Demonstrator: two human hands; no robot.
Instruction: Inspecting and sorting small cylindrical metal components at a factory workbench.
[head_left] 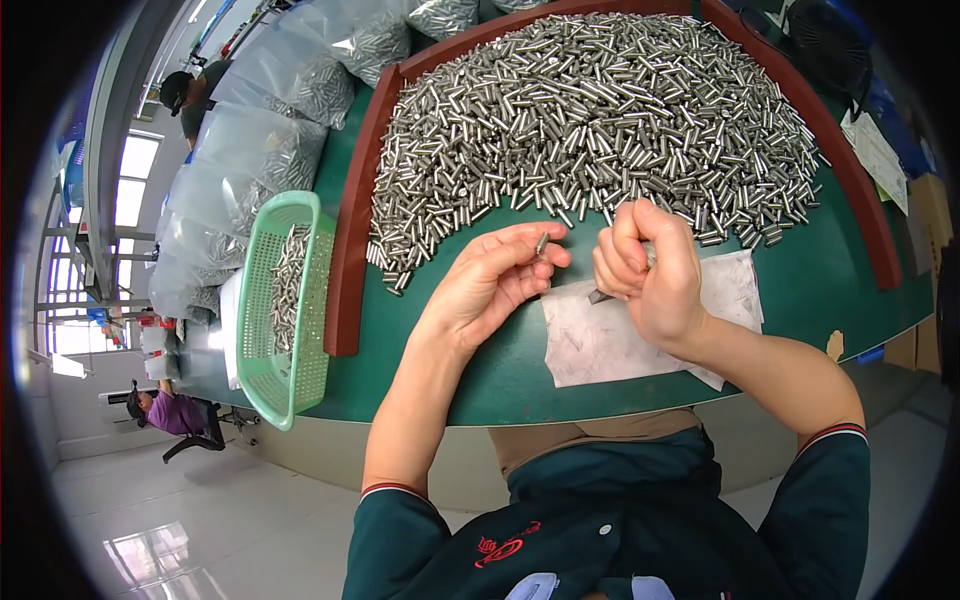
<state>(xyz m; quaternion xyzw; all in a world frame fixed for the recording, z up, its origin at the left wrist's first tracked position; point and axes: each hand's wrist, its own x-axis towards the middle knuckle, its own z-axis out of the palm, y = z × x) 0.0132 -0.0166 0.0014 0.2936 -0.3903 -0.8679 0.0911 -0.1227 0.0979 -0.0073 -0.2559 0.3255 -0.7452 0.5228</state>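
Between thumb and fingertips, my left hand [490, 280] grips a small shiny metal pin [541, 243], tilted upright, with the other fingers curled loosely. Right of it, my right hand [650, 275] is closed in a fist. A dark grey tip [598, 296] sticks out below its fingers, but most of what it holds is hidden. Both hands are just in front of a large heap of similar metal pins [600, 120] on the green tabletop [510, 370]. A smudged white cloth [590, 345] lies flat beneath my right hand.
Dark red wooden rails [352, 230] border the heap. A light green perforated basket [310, 340] with pins stands to the left, beside clear plastic bags [255, 150] of pins. A black fan [828, 45] and papers [875, 150] are at the far right. Two people are off to the left.
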